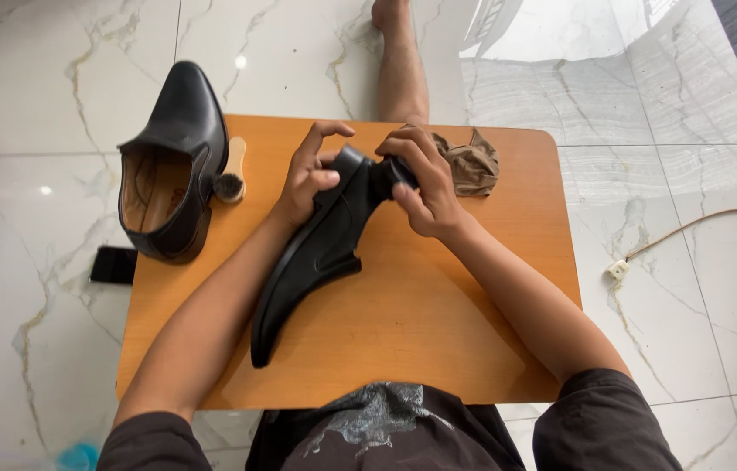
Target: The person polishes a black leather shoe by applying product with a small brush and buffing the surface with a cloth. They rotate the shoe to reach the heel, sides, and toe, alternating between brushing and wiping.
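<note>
A black leather shoe point(312, 253) lies on its side on a small orange wooden table point(438, 323), toe toward me. My left hand point(309, 173) grips its heel end from the left. My right hand point(421, 179) presses a dark object, partly hidden by the fingers, against the shoe's back. A second black shoe point(178, 131) stands upright at the table's left edge, its tan inside showing.
A wooden-handled brush point(231, 173) lies beside the second shoe. A brown crumpled cloth point(473, 161) sits behind my right hand. On the marble floor lie a black phone point(113, 263) at left and a white cord with a plug point(618, 269) at right. My bare leg point(402, 61) stretches beyond the table.
</note>
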